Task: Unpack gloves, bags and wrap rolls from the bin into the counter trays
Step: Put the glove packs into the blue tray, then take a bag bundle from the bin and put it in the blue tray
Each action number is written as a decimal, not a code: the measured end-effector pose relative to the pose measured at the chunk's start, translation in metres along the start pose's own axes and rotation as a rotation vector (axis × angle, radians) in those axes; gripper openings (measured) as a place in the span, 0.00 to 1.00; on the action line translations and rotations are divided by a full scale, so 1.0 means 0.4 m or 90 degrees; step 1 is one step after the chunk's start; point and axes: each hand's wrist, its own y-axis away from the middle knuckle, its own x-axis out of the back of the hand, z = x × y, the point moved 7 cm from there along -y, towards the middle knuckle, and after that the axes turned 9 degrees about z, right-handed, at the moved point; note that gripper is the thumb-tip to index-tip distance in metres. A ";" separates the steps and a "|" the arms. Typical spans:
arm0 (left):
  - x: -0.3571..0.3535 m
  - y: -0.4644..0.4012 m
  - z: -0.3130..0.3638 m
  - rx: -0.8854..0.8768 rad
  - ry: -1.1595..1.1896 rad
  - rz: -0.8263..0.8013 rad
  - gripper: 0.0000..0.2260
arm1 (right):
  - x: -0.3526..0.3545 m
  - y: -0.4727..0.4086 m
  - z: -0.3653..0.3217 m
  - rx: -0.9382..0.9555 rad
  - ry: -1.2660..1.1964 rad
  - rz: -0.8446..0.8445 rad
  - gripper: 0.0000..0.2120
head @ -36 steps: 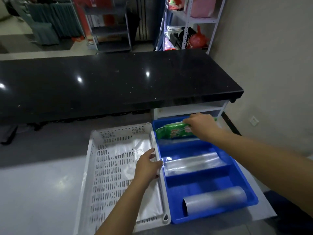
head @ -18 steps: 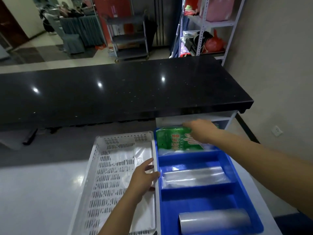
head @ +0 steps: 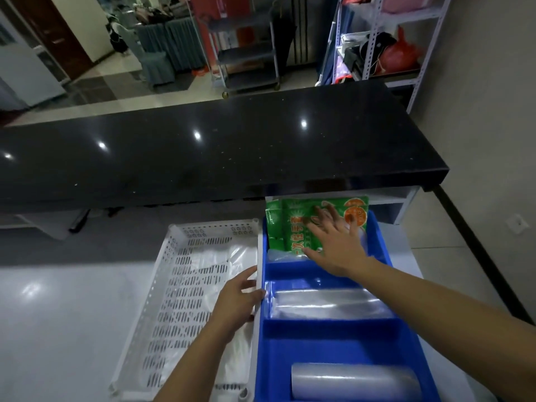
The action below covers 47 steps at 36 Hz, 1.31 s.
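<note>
A green glove packet (head: 293, 224) leans upright in the far compartment of the blue tray (head: 385, 349). My right hand (head: 336, 245) lies flat against its front with the fingers spread, holding nothing. The middle compartment holds a clear wrap roll (head: 327, 303). Another clear roll (head: 353, 381) lies in the near compartment. Beside the blue tray, my left hand (head: 237, 300) rests on the right rim of the white slotted tray (head: 174, 285), where clear plastic bags (head: 229, 256) lie flat.
A black stone counter top (head: 203, 152) overhangs the far end of both trays. The trays sit on a white work surface (head: 58, 329). Metal shelving (head: 377, 39) and a cart (head: 246, 62) stand in the room behind. A wall is on the right.
The green packet has gone from lying low to standing upright in the far compartment. My right hand opened and now presses flat on it. The view tilted up.
</note>
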 end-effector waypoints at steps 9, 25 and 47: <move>0.009 0.006 -0.012 0.017 -0.037 0.064 0.22 | -0.015 0.000 0.008 0.019 -0.012 0.026 0.36; 0.102 0.207 -0.001 -0.153 -0.240 0.125 0.22 | 0.197 0.215 -0.306 0.141 -0.304 -0.050 0.29; 0.614 1.080 -1.004 0.189 -0.343 0.444 0.38 | -0.079 1.050 -1.208 0.437 -0.115 -0.393 0.33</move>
